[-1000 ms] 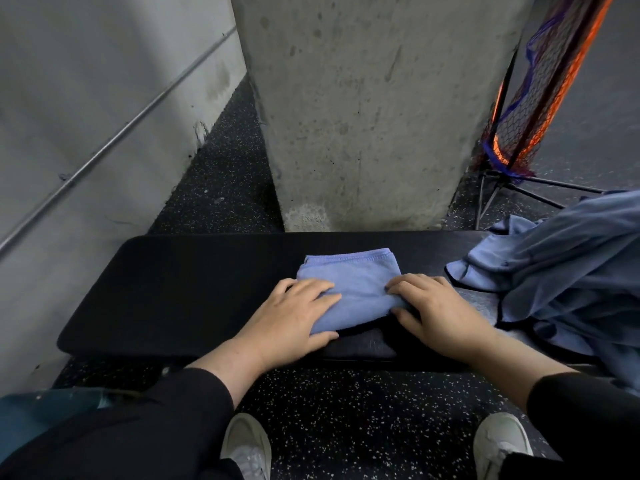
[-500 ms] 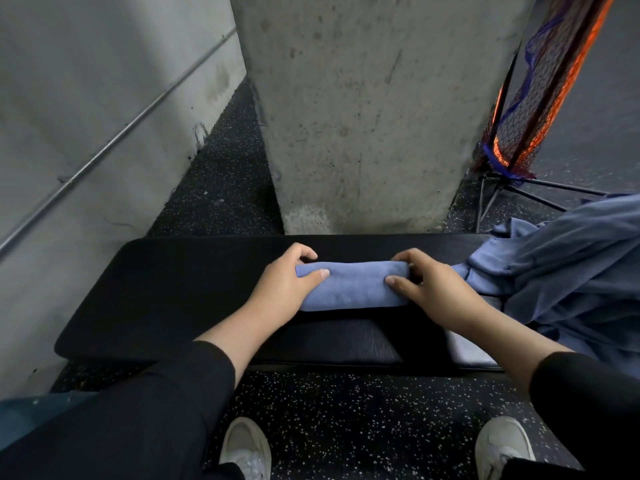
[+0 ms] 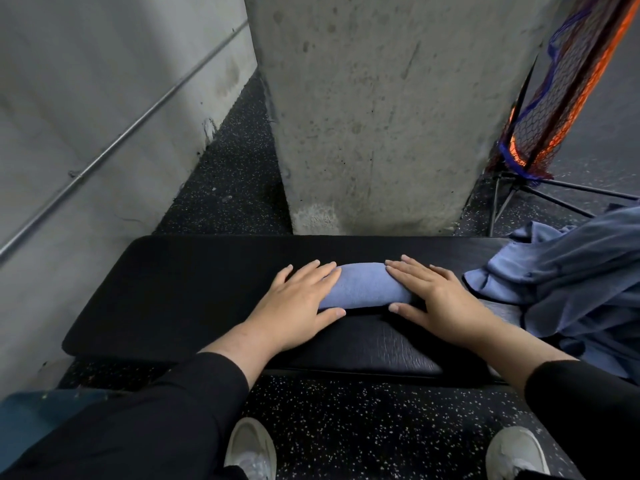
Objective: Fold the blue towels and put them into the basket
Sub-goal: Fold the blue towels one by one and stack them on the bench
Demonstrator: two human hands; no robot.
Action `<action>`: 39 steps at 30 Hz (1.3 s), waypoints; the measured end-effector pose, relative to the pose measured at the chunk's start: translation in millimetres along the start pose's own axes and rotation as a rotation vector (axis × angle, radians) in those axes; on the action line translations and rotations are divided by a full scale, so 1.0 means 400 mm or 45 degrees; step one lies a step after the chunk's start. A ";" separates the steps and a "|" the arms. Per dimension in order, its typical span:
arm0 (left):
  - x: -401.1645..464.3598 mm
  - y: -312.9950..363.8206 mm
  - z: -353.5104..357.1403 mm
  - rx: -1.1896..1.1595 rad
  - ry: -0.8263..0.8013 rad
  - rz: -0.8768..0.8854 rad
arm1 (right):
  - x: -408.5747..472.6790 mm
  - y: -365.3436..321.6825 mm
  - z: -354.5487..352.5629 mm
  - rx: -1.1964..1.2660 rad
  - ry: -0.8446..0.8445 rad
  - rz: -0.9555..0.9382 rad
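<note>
A small blue towel (image 3: 363,287), folded into a narrow strip, lies across the middle of the black padded bench (image 3: 180,292). My left hand (image 3: 294,303) lies flat on its left end with straight fingers. My right hand (image 3: 433,296) presses flat on its right end the same way. A heap of loose blue towels (image 3: 571,278) sits on the bench's right end, just right of my right hand. No basket is plainly in view.
A concrete pillar (image 3: 381,116) stands right behind the bench, a grey wall with a metal rail (image 3: 114,147) at left. An orange and blue net on a metal stand (image 3: 540,133) is at the back right. My shoes rest on speckled floor below.
The towel was a wider square, then both hands folded its near half over into a narrow strip. Both hands now lie flat on its ends instead of gripping them.
</note>
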State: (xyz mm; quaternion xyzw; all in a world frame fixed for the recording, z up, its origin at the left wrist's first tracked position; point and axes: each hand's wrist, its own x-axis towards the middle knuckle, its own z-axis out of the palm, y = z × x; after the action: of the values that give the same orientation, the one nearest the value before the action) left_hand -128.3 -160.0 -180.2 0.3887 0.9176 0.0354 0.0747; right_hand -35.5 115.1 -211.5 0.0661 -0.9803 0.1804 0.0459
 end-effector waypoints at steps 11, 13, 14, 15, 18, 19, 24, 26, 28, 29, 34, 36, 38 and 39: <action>0.037 0.027 -0.056 -0.251 0.063 -0.122 | -0.022 -0.029 -0.020 0.077 0.259 0.100; 0.053 0.036 -0.065 -0.259 -0.018 -0.151 | -0.026 -0.057 -0.033 0.042 0.480 0.201; 0.063 0.039 -0.067 -0.247 -0.056 -0.170 | -0.029 -0.078 -0.044 0.062 0.585 0.277; 0.073 0.041 -0.067 -0.233 -0.085 -0.188 | -0.032 -0.098 -0.053 0.134 0.650 0.373; 0.093 0.045 -0.067 -0.210 -0.118 -0.221 | -0.038 -0.144 -0.062 0.461 0.491 0.741; 0.095 0.046 -0.067 -0.203 -0.119 -0.234 | -0.040 -0.157 -0.055 0.584 0.394 0.810; 0.065 0.048 -0.073 -0.229 -0.096 -0.325 | -0.031 -0.226 0.001 1.025 0.229 0.845; 0.040 0.031 -0.070 -0.297 -0.066 -0.372 | -0.004 -0.258 0.016 1.118 0.209 0.823; 0.004 0.000 -0.066 -0.359 -0.024 -0.429 | 0.032 -0.298 0.031 1.180 0.149 0.816; -0.016 -0.018 -0.063 -0.393 -0.003 -0.461 | 0.053 -0.321 0.039 1.191 0.114 0.807; -0.112 -0.117 -0.064 -0.478 0.215 -0.577 | 0.187 -0.452 0.102 1.194 0.035 0.756; -0.144 -0.175 -0.065 -0.440 0.271 -0.627 | 0.252 -0.521 0.128 1.173 -0.005 0.733; -0.181 -0.250 -0.068 -0.411 0.259 -0.692 | 0.318 -0.591 0.156 1.184 -0.044 0.724; -0.202 -0.291 -0.067 -0.410 0.243 -0.720 | 0.349 -0.627 0.172 1.186 -0.063 0.716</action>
State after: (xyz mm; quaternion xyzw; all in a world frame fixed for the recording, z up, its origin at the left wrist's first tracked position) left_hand -159.9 -299.1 -159.2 0.0972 0.9746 0.1941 0.0558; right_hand -141.3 -157.6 -172.4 -0.1810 -0.7773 0.5994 -0.0613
